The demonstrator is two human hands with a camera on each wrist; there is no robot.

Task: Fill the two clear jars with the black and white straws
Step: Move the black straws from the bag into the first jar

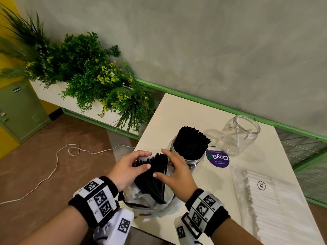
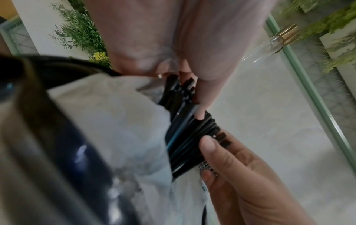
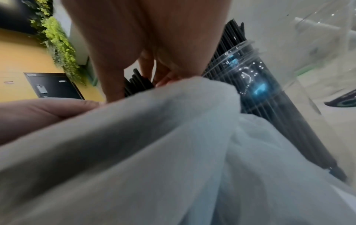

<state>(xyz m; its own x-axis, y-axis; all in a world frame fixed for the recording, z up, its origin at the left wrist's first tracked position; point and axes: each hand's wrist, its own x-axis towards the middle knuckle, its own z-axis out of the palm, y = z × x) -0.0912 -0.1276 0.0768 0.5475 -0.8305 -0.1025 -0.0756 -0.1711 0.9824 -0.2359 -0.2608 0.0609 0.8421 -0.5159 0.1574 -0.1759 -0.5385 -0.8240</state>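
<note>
On the table (image 1: 177,110), the empty jar (image 1: 238,137) stands far right and the nearer jar (image 1: 189,156) is packed with black straws. Both hands, left hand (image 1: 129,169) and right hand (image 1: 174,171), pinch the black straws (image 1: 155,175) in the plastic bag (image 1: 159,206). Best to square their ends and lift them out together.

Lower ends of the loose black straws (image 1: 154,175) hidden inside the crumpled plastic bag (image 1: 164,207). Left hand (image 1: 128,169) and right hand (image 1: 174,171) cover the bundle's sides, so finger contact on the far side cannot be told. Pack of white straws (image 1: 269,197) cut off by the head view's lower edge. Near jar (image 1: 192,162): base hidden behind the right hand. Right wrist view: bag blurred, filling the foreground. Sticker (image 1: 218,158): small print illegible.
</note>
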